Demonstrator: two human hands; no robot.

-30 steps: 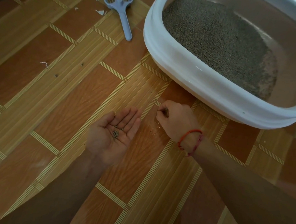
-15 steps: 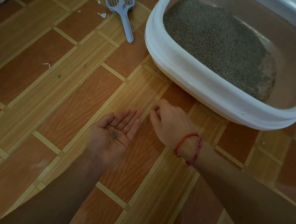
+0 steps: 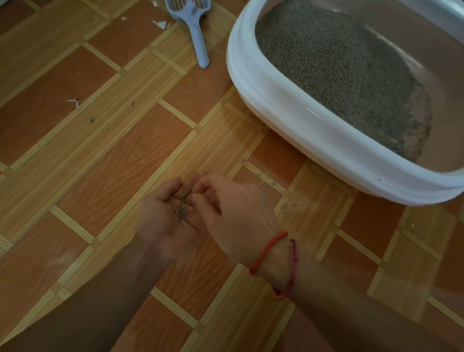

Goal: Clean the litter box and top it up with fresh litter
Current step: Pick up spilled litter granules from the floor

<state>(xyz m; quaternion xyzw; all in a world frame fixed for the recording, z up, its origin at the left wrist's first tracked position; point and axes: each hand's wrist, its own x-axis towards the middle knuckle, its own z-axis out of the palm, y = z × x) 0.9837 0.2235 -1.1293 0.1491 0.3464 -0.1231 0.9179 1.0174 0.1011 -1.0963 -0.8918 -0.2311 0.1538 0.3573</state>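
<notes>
2 hands meet above the floor [image 3: 88, 165], near the litter box [image 3: 299, 106].
The left hand [image 3: 164, 220] lies cupped palm-up, carrying granules [image 3: 181, 213]; the right hand [image 3: 233, 217] overlaps it with bunched fingers (whether pinching anything, unclear). The scoop [image 3: 194, 16] lies left of the box.

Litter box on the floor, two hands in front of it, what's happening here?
A person is gathering spilled litter by hand. The left hand is cupped palm up with a few grains in it, and the right hand hovers over that palm, fingertips bunched, apparently adding more. Stray grains lie scattered on the floor by the litter box, which is partly filled. The scoop lies untouched beside it.
</notes>
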